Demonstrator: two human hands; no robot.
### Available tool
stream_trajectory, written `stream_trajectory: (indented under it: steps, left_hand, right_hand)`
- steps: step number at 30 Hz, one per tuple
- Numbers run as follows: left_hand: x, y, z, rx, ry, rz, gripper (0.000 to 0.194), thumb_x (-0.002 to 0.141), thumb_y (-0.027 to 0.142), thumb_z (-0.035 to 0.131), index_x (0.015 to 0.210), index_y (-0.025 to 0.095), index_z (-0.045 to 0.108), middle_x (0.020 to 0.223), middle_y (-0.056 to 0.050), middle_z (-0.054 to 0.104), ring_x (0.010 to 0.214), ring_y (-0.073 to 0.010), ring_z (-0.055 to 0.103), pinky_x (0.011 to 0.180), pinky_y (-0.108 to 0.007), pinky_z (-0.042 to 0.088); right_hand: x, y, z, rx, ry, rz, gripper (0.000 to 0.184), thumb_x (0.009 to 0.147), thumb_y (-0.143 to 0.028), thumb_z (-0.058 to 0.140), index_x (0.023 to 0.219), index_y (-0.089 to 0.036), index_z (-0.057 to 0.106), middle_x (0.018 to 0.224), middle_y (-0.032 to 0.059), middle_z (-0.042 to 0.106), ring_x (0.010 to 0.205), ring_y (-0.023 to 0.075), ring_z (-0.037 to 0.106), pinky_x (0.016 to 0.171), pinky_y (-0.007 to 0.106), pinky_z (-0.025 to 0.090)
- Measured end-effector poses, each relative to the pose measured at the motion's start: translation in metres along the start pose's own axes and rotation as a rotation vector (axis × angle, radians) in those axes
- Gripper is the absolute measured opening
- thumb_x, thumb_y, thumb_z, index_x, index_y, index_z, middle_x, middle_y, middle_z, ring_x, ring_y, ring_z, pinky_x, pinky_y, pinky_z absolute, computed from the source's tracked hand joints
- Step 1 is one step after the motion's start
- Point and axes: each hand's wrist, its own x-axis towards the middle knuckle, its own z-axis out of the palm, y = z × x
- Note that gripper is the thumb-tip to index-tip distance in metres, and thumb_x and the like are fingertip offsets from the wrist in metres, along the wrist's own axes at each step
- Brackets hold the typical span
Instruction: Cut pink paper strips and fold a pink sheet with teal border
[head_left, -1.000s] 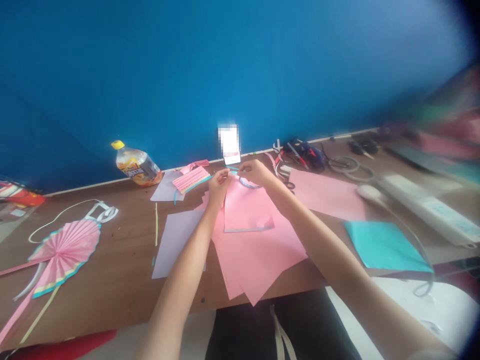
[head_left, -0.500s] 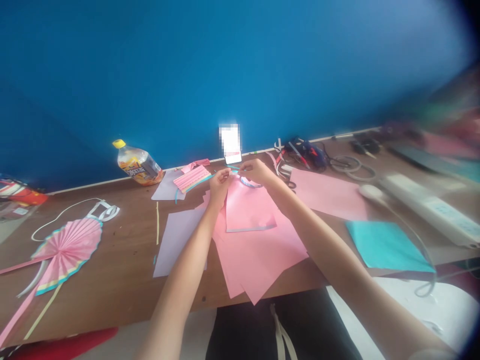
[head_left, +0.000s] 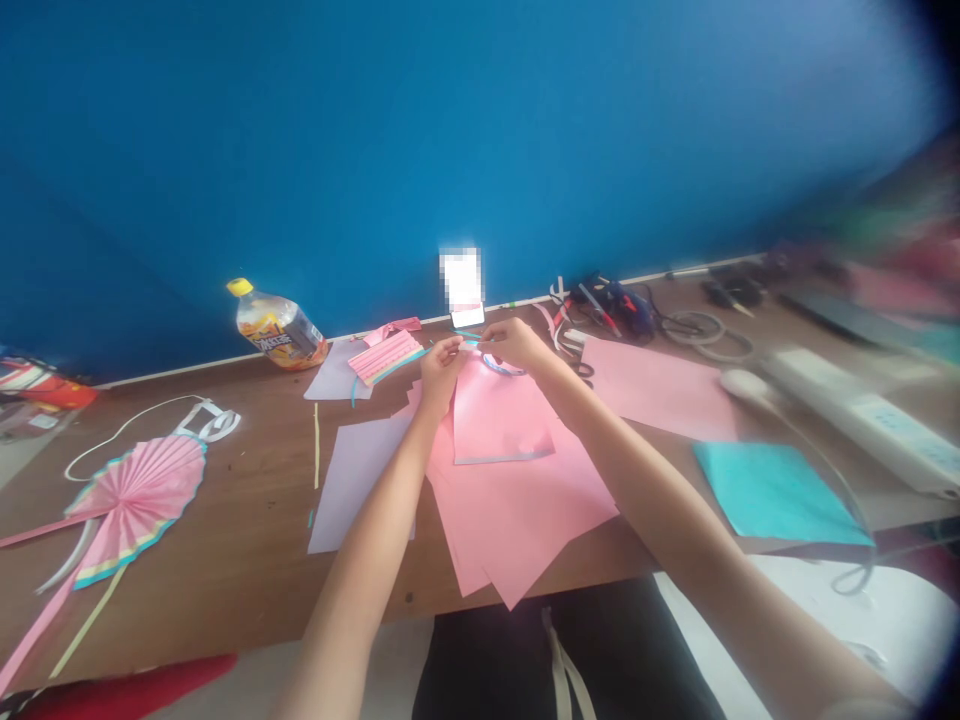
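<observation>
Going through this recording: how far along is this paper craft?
Done: a pleated pink paper fan with teal-and-cream edging lies on its stick at the table's left, and a pleated pink strip lies nearer the wall. In hand: the left hand and right hand pinch a thin teal paper strip. Left: the pink paper sheets and teal paper sheet lie flat, unpleated.

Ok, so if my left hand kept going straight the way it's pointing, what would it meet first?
Your left hand seems to hold a thin teal paper strip already. Beyond that, the line probably meets the small white card propped against the blue painted wall, though depth is hard to judge.
</observation>
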Motion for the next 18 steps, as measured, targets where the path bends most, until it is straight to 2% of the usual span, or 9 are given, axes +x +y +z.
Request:
stream_trajectory:
  steps: [18]
  left_hand:
    - [-0.0004, 0.0011, 0.0010, -0.006, -0.001, 0.011, 0.039, 0.072, 0.039, 0.075, 0.105, 0.019, 0.067, 0.107, -0.009, 0.069, 0.101, -0.0192, 0.064, 0.096, -0.036, 0.048]
  right_hand:
    - [0.0035, 0.0066, -0.0002, 0.019, 0.014, -0.016, 0.021, 0.072, -0.034, 0.062, 0.072, -0.015, 0.070, 0.051, 0.0010, 0.059, 0.051, 0.0107, 0.050, 0.054, 0.024, 0.034]
